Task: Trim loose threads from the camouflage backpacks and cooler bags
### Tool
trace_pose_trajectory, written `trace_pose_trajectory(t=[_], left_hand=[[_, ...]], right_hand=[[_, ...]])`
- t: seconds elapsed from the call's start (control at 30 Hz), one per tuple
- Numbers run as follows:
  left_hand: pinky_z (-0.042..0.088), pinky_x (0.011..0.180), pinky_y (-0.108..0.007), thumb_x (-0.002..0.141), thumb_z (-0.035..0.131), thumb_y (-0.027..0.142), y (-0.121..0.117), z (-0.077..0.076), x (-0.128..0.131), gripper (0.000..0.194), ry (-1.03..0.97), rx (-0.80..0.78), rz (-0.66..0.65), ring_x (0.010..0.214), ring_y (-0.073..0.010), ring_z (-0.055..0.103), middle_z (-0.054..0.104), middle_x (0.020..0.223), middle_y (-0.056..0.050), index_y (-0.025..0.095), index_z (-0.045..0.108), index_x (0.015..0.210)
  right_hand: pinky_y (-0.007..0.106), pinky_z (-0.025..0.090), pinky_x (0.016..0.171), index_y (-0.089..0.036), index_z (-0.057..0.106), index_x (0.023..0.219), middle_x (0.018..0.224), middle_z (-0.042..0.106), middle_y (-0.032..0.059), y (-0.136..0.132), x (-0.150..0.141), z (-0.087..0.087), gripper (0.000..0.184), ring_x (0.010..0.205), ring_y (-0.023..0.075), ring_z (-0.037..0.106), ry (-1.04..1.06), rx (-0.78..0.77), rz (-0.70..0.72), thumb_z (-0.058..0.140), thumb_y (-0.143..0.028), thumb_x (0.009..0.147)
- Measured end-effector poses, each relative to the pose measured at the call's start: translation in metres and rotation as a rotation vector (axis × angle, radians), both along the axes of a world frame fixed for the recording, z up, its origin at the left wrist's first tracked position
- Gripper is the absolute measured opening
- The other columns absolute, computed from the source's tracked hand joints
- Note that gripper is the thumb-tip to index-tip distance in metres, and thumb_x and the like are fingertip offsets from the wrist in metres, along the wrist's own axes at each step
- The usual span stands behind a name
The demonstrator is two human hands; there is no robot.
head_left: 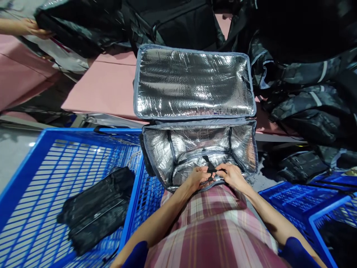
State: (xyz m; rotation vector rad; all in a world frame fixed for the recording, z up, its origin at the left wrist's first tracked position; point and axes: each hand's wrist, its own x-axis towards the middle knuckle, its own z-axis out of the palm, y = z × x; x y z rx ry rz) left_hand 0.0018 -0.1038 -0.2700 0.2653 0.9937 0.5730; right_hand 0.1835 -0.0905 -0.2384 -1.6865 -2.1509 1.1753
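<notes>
A cooler bag (pixel 200 134) with shiny silver lining stands open in front of me, its rectangular lid (pixel 195 83) flipped back over the pink table. At the bag's near edge, my left hand (pixel 199 178) pinches a black strap (pixel 211 167) between thumb and fingers. My right hand (pixel 230 175) closes on the same strap from the other side, fingertips almost meeting the left ones. One short end of the strap sticks up above the hands. Fine detail between the fingertips is too small to make out.
To the left, a blue plastic basket (pixel 33 160) holds a folded dark camouflage bag (pixel 97 208). Another blue basket (pixel 309 214) stands at the right. Dark bags (pixel 312 108) pile up on the pink table (pixel 106 87). A co-worker's hand (pixel 37 29) touches a black bag at the upper left.
</notes>
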Motion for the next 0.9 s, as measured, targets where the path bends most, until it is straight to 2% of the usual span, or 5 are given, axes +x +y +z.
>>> trace_pose_trajectory(t=[0.2,0.37,0.57,0.77,0.9], left_hand=[[0.050,0.064,-0.026,0.058,0.070,0.015,0.001,0.000,-0.001,0.025,-0.038,0.022,-0.008,0.063,-0.0148,0.060,0.065,0.072,-0.006,0.010,0.065,0.081],[0.049,0.063,-0.024,0.058,0.070,0.016,0.000,0.000,0.000,0.020,-0.018,0.032,-0.011,0.061,-0.0134,0.060,0.065,0.071,-0.005,0.011,0.064,0.076],[0.045,0.052,-0.021,0.060,0.070,0.020,-0.001,0.016,0.005,0.019,0.122,0.006,-0.020,0.059,-0.0144,0.062,0.066,0.069,-0.004,0.013,0.067,0.077],[0.043,0.049,-0.020,0.058,0.071,0.020,-0.002,0.025,0.009,0.016,0.189,-0.012,-0.019,0.056,-0.0132,0.060,0.066,0.066,-0.003,0.013,0.067,0.072],[0.046,0.053,-0.021,0.060,0.071,0.020,0.000,0.024,0.006,0.018,0.141,-0.003,-0.030,0.057,-0.0132,0.060,0.066,0.069,-0.004,0.013,0.067,0.076]], right_hand=[[0.027,0.038,0.071,-0.023,0.066,0.099,0.085,0.068,0.0025,0.001,-0.002,-0.002,0.025,0.081,0.0185,0.059,-0.006,-0.010,-0.034,0.053,-0.033,0.081],[0.026,0.037,0.070,-0.024,0.069,0.089,0.080,0.067,0.0021,0.000,-0.002,0.001,0.021,0.078,0.0175,0.058,-0.006,-0.005,0.013,0.051,-0.029,0.081],[0.028,0.039,0.073,-0.022,0.067,0.096,0.085,0.067,0.0046,0.002,0.007,0.005,0.023,0.081,0.0192,0.058,-0.057,0.087,-0.062,0.052,-0.031,0.081],[0.029,0.038,0.074,-0.023,0.068,0.093,0.086,0.068,0.0039,0.002,0.004,0.005,0.021,0.083,0.0189,0.056,-0.006,0.100,0.082,0.051,-0.031,0.082],[0.029,0.041,0.070,-0.021,0.068,0.089,0.083,0.067,0.0035,0.003,0.004,0.002,0.021,0.075,0.0178,0.058,0.207,-0.056,-0.138,0.056,-0.033,0.076]])
